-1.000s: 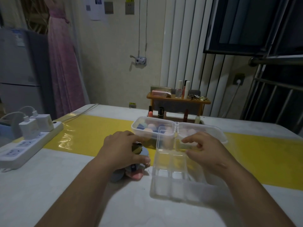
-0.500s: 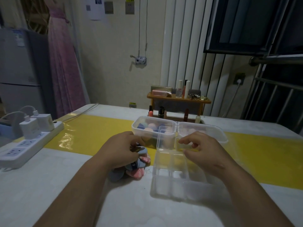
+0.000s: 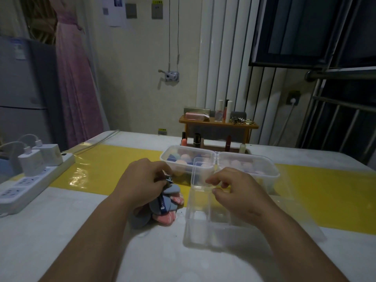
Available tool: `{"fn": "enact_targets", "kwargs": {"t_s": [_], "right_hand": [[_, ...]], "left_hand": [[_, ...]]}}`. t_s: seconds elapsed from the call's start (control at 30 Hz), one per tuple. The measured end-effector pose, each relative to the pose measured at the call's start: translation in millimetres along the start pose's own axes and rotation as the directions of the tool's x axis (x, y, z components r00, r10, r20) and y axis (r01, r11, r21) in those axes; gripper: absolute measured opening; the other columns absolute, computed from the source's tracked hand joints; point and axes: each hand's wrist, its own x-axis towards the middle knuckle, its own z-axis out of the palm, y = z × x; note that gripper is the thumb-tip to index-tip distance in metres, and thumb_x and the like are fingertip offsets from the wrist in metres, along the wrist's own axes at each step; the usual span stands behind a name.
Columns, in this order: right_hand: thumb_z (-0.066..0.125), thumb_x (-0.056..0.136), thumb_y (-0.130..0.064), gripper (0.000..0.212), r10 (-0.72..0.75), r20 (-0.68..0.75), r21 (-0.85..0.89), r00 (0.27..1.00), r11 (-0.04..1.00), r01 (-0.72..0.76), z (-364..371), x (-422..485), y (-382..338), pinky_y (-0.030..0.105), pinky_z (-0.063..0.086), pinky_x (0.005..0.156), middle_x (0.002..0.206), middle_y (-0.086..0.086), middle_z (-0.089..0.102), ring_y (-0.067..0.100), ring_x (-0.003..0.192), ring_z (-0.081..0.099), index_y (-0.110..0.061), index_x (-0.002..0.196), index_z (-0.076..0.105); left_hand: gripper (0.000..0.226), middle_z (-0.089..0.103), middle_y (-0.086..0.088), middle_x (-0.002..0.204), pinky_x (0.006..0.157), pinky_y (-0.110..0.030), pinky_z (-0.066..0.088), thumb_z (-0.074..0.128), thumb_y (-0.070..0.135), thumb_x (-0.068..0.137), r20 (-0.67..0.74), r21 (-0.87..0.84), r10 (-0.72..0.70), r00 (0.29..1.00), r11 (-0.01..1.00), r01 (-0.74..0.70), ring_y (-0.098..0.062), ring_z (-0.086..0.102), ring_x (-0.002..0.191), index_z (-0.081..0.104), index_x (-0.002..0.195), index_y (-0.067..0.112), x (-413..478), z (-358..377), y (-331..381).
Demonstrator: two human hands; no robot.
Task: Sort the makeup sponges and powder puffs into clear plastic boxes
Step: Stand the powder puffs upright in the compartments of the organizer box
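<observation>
Lifted since a moment ago, the bundle of puffs (image 3: 162, 202) hangs off the table (image 3: 61, 231) in the left hand (image 3: 142, 180), fingers closed on its top. Right hand (image 3: 236, 190) rests on the divided box (image 3: 205, 216), fingers loosely curled, holding nothing. Next, I judge: separating one puff for a compartment.

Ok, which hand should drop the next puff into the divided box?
Probably the left hand: it already grips the bundle of puffs beside the divided box, while the right hand rests on that box.

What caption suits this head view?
Left hand grips bundled powder puffs; right hand steadies a divided clear box.
</observation>
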Motion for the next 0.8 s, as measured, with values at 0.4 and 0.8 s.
{"fn": "enact_targets", "kwargs": {"t_s": [0.4,0.8], "right_hand": [[0.063,0.091,-0.022,0.029,-0.006,-0.05,0.021,0.999,1.0,0.007,-3,3,0,0.011,0.04,0.07,0.1,-0.025,0.062,-0.01,0.088,0.054,-0.041,0.112,0.068],[0.056,0.097,-0.028,0.027,-0.036,-0.053,0.269,0.998,0.962,0.049,4,3,-11,0.021,0.043,0.07,0.105,-0.031,0.058,-0.008,0.092,0.053,-0.055,0.098,0.053]], "left_hand": [[0.019,0.056,0.006,0.073,0.054,-0.022,0.036,0.067,0.005,0.085,-0.347,-0.24,0.007,0.938,0.966,-0.096,-0.011,0.051,0.068,0.056,0.08,0.02,-2,7,22],[0.025,0.067,0.003,0.068,0.06,-0.03,0.057,0.066,-0.002,0.088,-0.191,-0.717,-0.12,0.974,0.695,-0.055,-0.016,0.066,0.064,0.065,0.078,0.021,-2,23,43]]}}
